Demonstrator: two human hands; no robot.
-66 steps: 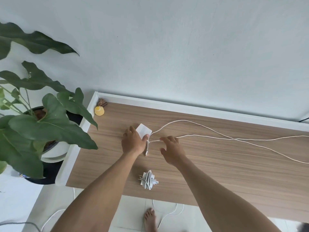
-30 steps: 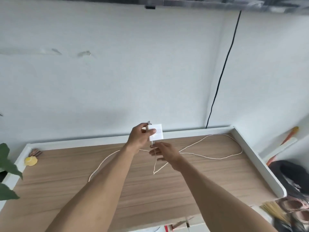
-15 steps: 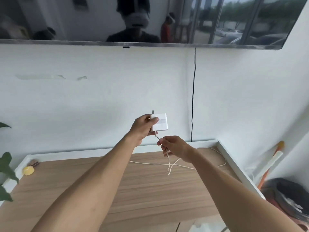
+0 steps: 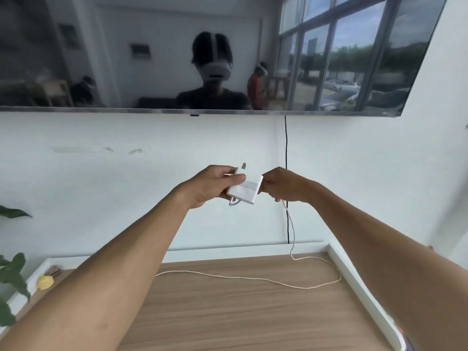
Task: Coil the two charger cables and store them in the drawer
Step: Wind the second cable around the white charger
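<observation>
Both hands are raised in front of the wall, above the far edge of the tabletop (image 4: 228, 315). My left hand (image 4: 211, 186) grips the white charger block (image 4: 245, 191), thumb laid across its top face and fingers curled underneath; a metal prong (image 4: 244, 165) sticks up from the block's upper end. My right hand (image 4: 286, 185) sits just beside the block's right edge, fingers curled and pinching the white cable (image 4: 253, 278). From that pinch the cable hangs down to the tabletop near its far right corner, bends round close to the right edge, then runs leftward along the far part of the wood until my left forearm hides it. A short bit of cable also pokes out under the block. I can see a small yellow object (image 4: 45, 282) in the far left corner.
</observation>
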